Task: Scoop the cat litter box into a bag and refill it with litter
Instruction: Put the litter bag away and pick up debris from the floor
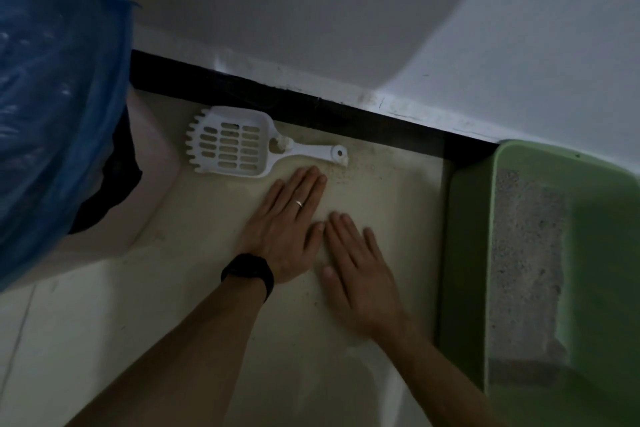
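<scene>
Translucent blue plastic bag (52, 114): fills left edge, near camera.
Green plastic litter box (588, 204): on floor at right, against black skirting strip (311, 104); grey litter (526, 253) banked along its left side.
Left hand (287, 229), right hand (360, 270): flat on pale floor (138, 315) between bag and box, fingers straight, holding nothing, side by side.
White slotted plastic scoop (228, 146): lies on floor just beyond left fingertips, untouched.
Black wristband (247, 270): left wrist.

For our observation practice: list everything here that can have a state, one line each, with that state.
Scoop: lies unheld on the floor.
Left hand: open, flat on floor.
Right hand: open, flat on floor.
Bag: unheld; mouth out of view.
Litter box: partly covered with litter.
Floor: dotted with grains.
</scene>
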Demonstrator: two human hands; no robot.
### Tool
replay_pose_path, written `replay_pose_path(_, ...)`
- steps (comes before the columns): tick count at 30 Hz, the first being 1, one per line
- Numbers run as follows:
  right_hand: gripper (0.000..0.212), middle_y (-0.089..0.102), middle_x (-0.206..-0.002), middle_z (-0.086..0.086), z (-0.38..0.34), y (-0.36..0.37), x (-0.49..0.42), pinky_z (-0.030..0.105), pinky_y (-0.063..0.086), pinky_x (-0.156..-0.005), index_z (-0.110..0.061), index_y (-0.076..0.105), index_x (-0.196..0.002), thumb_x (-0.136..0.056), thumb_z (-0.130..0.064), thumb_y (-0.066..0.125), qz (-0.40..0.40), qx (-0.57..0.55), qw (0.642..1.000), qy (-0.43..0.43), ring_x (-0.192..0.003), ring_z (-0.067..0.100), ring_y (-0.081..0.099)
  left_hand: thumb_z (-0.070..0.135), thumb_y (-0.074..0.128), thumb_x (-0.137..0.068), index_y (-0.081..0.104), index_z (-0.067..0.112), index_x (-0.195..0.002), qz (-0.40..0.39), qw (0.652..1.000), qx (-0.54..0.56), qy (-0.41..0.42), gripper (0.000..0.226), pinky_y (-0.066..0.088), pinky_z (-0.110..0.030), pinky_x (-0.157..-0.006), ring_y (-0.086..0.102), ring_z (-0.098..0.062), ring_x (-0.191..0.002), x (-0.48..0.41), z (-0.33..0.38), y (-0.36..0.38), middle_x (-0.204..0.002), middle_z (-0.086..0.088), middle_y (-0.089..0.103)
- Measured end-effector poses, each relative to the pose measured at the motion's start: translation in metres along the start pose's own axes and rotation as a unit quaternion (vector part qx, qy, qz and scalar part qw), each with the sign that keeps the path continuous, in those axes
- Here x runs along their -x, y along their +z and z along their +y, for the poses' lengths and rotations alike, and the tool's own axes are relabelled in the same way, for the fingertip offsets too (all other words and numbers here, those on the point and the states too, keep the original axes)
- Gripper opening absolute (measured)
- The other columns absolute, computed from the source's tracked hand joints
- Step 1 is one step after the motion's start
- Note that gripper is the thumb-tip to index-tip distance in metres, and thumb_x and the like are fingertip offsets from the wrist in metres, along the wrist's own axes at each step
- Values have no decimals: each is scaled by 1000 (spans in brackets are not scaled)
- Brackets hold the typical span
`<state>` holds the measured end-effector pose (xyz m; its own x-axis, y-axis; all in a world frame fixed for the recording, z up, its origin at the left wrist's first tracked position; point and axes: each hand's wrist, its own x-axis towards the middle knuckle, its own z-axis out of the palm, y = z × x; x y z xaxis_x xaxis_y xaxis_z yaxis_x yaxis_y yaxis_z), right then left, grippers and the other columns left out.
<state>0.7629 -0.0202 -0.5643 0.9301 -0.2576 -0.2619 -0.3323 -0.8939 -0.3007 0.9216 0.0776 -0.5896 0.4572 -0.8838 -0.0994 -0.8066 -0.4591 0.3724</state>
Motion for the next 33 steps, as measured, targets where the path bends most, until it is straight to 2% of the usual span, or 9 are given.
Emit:
replay_pose_path(3,56,15,-162,3,10,-13,-18,42,14,-122,-13,26,-153,-104,-39,26,47,-23,998,23,-151,13,7,42,25,-99,8,13,-157,-2,1000,-2,2,67,8,-41,-122,1,-18,-151,0,0,0,-164,-5,4)
replay_pose_path(7,59,7,-164,0,22,-23,-57,40,6,-123,-15,16,-156,-103,-41,23,61,-29,993,97,-150,9,-2,40,23,-98,5,12,-157,-8,1000,1,-1,67,7,-40,-123,-1,-16,-151,0,0,-2,-164,-5,2)
replay_pose_path(10,58,4,-164,0,10,-10,-39,43,4,-123,-15,14,-156,-104,-39,24,34,-8,997,74,-150,10,-4,38,23,-97,7,12,-157,-8,1000,8,-1,67,7,-40,-123,-1,-16,-151,1,0,-1,-164,-4,2)
replay_pose_path(16,55,15,-163,0,-29,9,47,41,11,-123,-14,22,-154,-103,-31,34,32,-101,994,21,-151,14,11,37,29,-95,7,12,-157,-11,1000,11,6,71,9,-42,-123,0,-17,-151,1,-1,-1,-164,-5,4)
replay_pose_path(19,58,12,-163,0,-24,8,49,40,10,-123,-17,19,-155,-102,-39,28,70,-91,989,95,-151,14,7,41,26,-95,3,13,-157,-24,1000,-6,10,72,3,-41,-123,-3,-17,-151,1,0,-3,-165,-4,-2)
replay_pose_path(22,64,-2,-164,0,2,5,21,43,3,-123,-18,6,-157,-101,-48,18,78,-79,972,208,-150,10,-9,42,23,-96,2,12,-157,-32,999,-39,18,71,-1,-40,-123,-6,-16,-151,2,1,-3,-165,-4,-4)
replay_pose_path(24,63,-8,-164,-1,12,5,7,43,0,-123,-18,0,-157,-103,-46,16,71,-65,968,231,-149,9,-15,42,20,-97,0,13,-157,-41,998,-50,25,69,-4,-40,-122,-9,-15,-151,3,0,-3,-164,-3,-6)
replay_pose_path(30,59,-1,-164,1,-32,24,49,41,4,-123,-14,7,-157,-105,-38,25,34,-15,994,103,-150,11,-8,41,11,-98,6,11,-157,-64,991,-47,112,66,-4,-35,-122,-5,-13,-151,13,-3,-4,-164,-3,-1)
replay_pose_path(33,56,6,-164,0,-48,30,78,36,4,-123,-14,14,-156,-105,-35,26,36,-67,995,69,-151,10,-1,41,14,-100,11,11,-157,-83,985,15,151,64,-2,-33,-122,-3,-11,-151,43,-1,-3,-164,-1,3)
